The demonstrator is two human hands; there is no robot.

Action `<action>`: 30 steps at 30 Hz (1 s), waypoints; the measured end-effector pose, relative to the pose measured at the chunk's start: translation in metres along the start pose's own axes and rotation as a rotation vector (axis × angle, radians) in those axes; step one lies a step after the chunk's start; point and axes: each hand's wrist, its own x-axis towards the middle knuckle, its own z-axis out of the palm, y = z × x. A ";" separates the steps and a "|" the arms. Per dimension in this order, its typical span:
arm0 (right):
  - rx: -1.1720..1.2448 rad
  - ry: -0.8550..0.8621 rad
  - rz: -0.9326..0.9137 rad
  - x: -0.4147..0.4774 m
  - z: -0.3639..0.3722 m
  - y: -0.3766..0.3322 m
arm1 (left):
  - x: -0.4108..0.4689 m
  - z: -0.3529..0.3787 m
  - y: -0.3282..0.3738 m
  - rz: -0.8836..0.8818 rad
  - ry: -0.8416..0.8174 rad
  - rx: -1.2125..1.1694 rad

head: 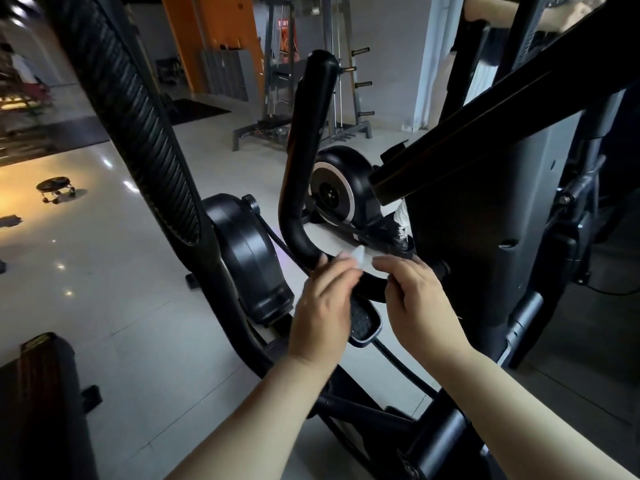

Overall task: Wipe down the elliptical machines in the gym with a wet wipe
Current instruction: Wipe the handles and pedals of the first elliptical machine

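Wipe (358, 258) sits between both hands, just over the handlebar (304, 150) bend. Left hand (323, 306) pinches it. Right hand (417, 299) curls at its far edge; whether it grips, cannot tell. Likely step: spreading the wipe. Next: press it flat on the bar. Wipe blurred, mostly hidden by fingers.

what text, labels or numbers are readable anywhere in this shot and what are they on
None can be read for certain.
Red poster by the weight rack: has lettering, too blurred.
Small sign high on the grey wall: too small.
White printed fabric beside the flywheel: dark marks, unreadable.
Wet wipe: no print shows.
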 end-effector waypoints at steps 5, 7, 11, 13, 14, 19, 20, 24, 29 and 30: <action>-0.065 -0.031 0.004 0.003 0.007 0.001 | 0.017 -0.018 -0.031 0.002 0.069 0.159; -0.079 -0.045 0.028 0.001 0.008 0.002 | 0.025 -0.025 -0.042 -0.115 0.152 0.221; -0.118 -0.073 0.069 0.003 0.011 -0.003 | 0.018 -0.012 -0.017 -0.084 0.157 0.111; -0.126 -0.088 0.079 0.005 0.011 -0.006 | 0.005 -0.008 -0.006 -0.030 0.097 0.072; -0.125 -0.094 0.082 0.006 0.011 -0.006 | -0.001 -0.009 -0.005 -0.016 0.054 0.060; -0.119 -0.092 0.108 0.007 0.010 -0.010 | 0.016 -0.020 -0.023 -0.061 0.082 0.118; -0.120 -0.095 0.112 0.007 0.010 -0.011 | 0.022 -0.021 -0.024 -0.100 0.123 0.113; -0.112 -0.103 0.101 0.008 0.011 -0.008 | 0.013 -0.013 -0.011 -0.093 0.088 0.078; -0.095 -0.088 0.131 0.010 0.010 -0.010 | 0.010 -0.016 -0.011 -0.068 0.046 0.053; -0.104 -0.089 0.126 0.010 0.010 -0.010 | 0.015 -0.018 -0.015 -0.111 0.079 0.063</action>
